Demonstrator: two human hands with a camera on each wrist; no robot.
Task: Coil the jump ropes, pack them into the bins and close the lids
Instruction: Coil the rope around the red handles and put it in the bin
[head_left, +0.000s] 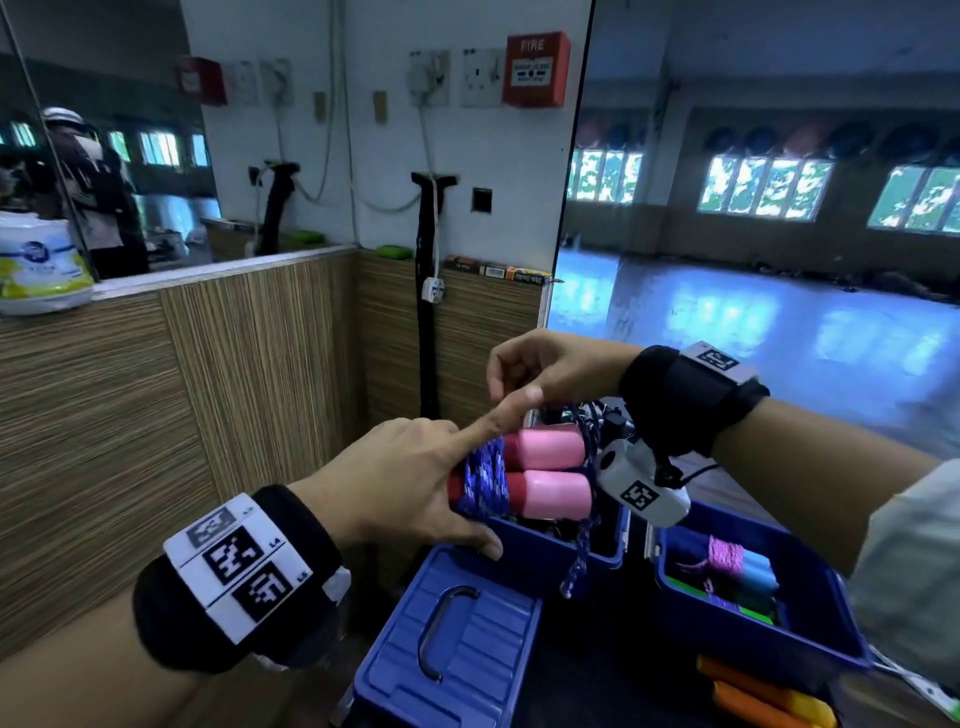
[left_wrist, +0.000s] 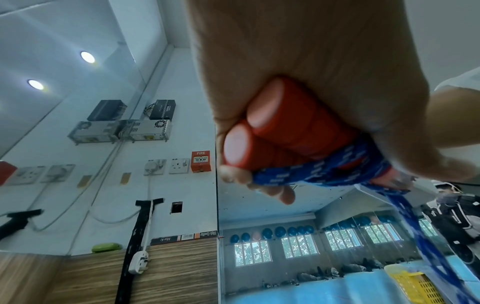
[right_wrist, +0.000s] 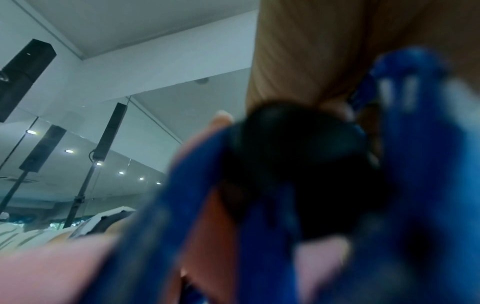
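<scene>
Blue rope being wound round two pink handles above the open bins.

Head view, centre: the left hand (head_left: 410, 483) grips both pink handles (head_left: 550, 470), forefinger straight; the right hand (head_left: 540, 366) pinches the blue rope (head_left: 485, 480) over the left blue bin (head_left: 545, 545). Left wrist view, centre: fingers (left_wrist: 272, 189) wrap the handles' red ends. Right wrist view: blurred, grip unclear.

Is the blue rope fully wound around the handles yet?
Not fully. The blue rope is coiled around the red handles, but a loose tail hangs over the bin.
</scene>
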